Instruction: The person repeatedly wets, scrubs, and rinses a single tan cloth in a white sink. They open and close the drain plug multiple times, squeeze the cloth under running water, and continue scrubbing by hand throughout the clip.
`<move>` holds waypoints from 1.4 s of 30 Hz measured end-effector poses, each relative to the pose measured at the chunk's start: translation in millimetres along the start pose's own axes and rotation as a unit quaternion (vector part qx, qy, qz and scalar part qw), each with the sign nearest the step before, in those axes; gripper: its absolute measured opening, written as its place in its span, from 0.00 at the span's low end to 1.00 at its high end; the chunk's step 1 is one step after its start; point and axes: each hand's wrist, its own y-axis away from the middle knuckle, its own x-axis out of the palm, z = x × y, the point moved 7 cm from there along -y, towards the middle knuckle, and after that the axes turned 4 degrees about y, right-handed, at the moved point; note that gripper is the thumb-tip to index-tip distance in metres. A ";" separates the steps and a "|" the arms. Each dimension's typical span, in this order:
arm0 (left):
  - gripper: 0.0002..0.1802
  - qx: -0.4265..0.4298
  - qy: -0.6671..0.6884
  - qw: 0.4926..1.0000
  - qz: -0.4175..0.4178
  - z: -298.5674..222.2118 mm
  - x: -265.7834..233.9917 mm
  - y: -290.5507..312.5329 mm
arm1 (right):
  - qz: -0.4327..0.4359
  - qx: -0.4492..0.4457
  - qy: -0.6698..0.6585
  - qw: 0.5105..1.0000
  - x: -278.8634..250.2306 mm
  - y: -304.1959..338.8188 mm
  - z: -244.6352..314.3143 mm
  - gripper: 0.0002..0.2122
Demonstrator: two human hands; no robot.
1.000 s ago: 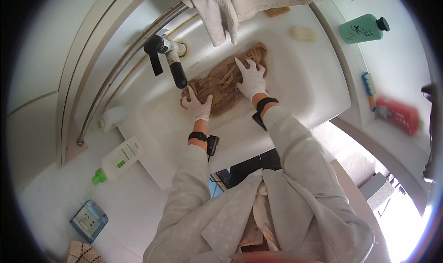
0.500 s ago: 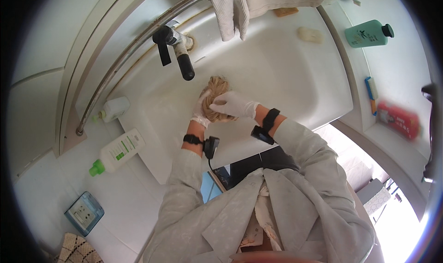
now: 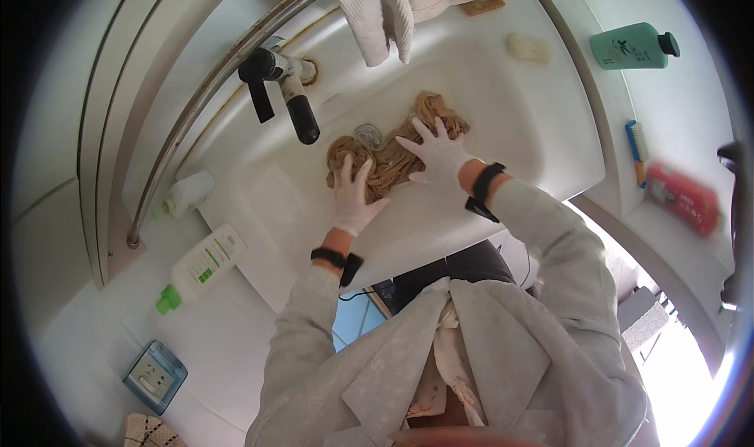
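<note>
A wet tan cloth [image 3: 395, 160] lies crumpled along the bottom of the white sink [image 3: 510, 117]. My left hand [image 3: 353, 197], in a thin white glove, rests its spread fingers on the cloth's left end. On its right part lies my gloved right hand [image 3: 440, 156], palm down with the fingers apart. Just beyond the cloth, between the two hands, a round metal drain [image 3: 367, 136] shows. The black-tipped faucet [image 3: 301, 119] hangs over the basin to the left of the cloth.
A bar of soap [image 3: 529, 47] sits at the sink's far right. Ribbed cloth [image 3: 373, 15] hangs over the metal rail [image 3: 212, 94]. On the right ledge are a green bottle [image 3: 632, 47], a brush [image 3: 636, 153] and a red container [image 3: 682, 197]; a white bottle [image 3: 206, 265] lies left.
The cloth, bunched and twisted between both hands before, now lies spread on the sink bottom. My hands have moved apart and opened, and the drain has come into sight.
</note>
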 end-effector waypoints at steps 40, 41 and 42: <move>0.36 -0.109 -0.024 0.986 0.123 27.9 64.9 -81.2 | -0.132 0.064 -0.139 0.979 5.8 -68.2 48.5 0.15; 0.38 -0.128 0.013 0.988 0.090 27.9 58.9 -80.5 | -0.138 0.074 -0.124 0.980 2.4 -83.2 43.9 0.15; 0.39 -0.154 0.052 0.983 0.082 28.5 56.0 -74.2 | -0.137 0.062 -0.113 0.982 -0.4 -94.2 43.4 0.14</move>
